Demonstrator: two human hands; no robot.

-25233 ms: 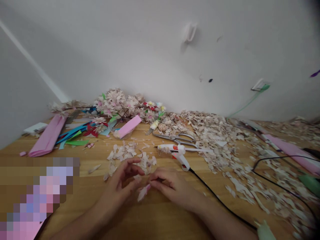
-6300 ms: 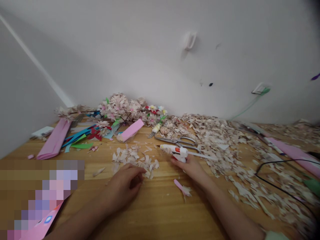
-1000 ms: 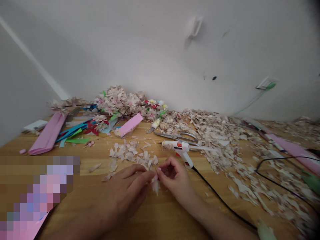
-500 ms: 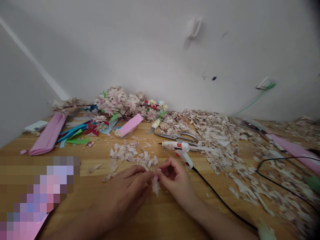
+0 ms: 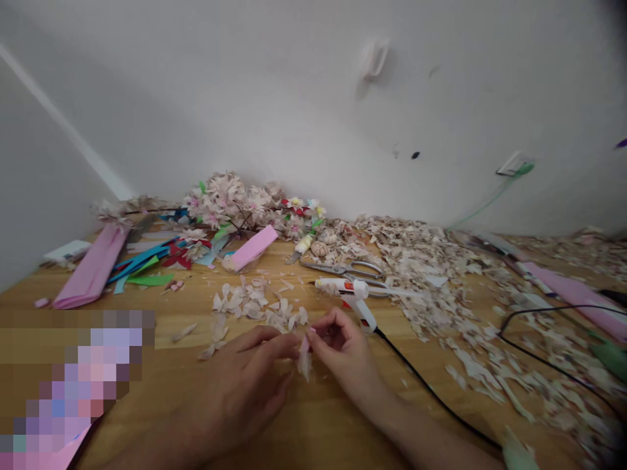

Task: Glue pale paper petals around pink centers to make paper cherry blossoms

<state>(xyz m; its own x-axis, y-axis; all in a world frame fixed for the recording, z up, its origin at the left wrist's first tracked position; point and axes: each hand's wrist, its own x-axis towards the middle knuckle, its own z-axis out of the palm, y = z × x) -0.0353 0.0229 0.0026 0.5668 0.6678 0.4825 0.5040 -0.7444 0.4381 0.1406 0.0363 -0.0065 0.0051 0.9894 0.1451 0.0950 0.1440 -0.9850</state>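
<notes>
Pinching a small pale petal cluster (image 5: 304,358) between them, both hands meet low over the wooden table (image 5: 313,424), just in front of the person: the left hand (image 5: 245,385) lies flat-backed with thumb and forefinger closed on the cluster's left edge, and the right hand (image 5: 343,349) curls its fingertips tight on the pink upper end, the other fingers folded in. The cluster hangs tip-down between the two grips, just above the wood. The glue gun (image 5: 355,297) lies untouched just beyond the right hand, its black cord (image 5: 431,391) trailing off to the right, with the scissors (image 5: 345,269) behind it. Judging from how things lie, this piece looks only partly built, a few petals joined at one end. A scatter of loose petals (image 5: 249,303) lies unused just beyond the hands, while a heap of finished paper flowers (image 5: 235,199) sits against the wall, so a good share seems made and more material remains. Trimmed scraps (image 5: 431,274) cover the right side
</notes>
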